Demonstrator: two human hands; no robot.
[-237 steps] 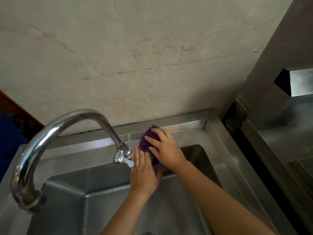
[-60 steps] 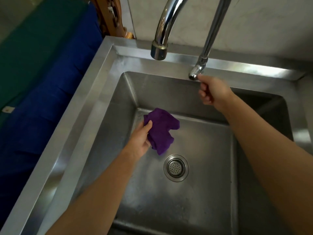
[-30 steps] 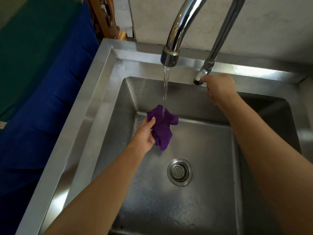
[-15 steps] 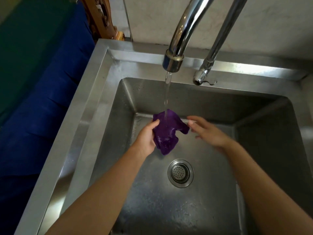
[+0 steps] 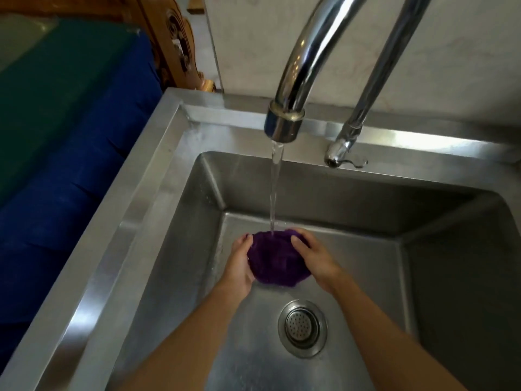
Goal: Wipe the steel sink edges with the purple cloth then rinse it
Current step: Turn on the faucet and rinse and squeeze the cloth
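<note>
Dropped the right hand from the tap lever onto the purple cloth, already gripped by the left hand a moment earlier. Bunched the cloth into a wad between both hands, fingers curled round it from either side: left at its left edge, right over its right side and top. Held it low inside the basin of the steel sink, just behind the drain strainer and directly under the stream of water falling from the faucet spout. Could not tell whether touching the basin floor. Left blue and green fabric lying beside the sink's left rim.
</note>
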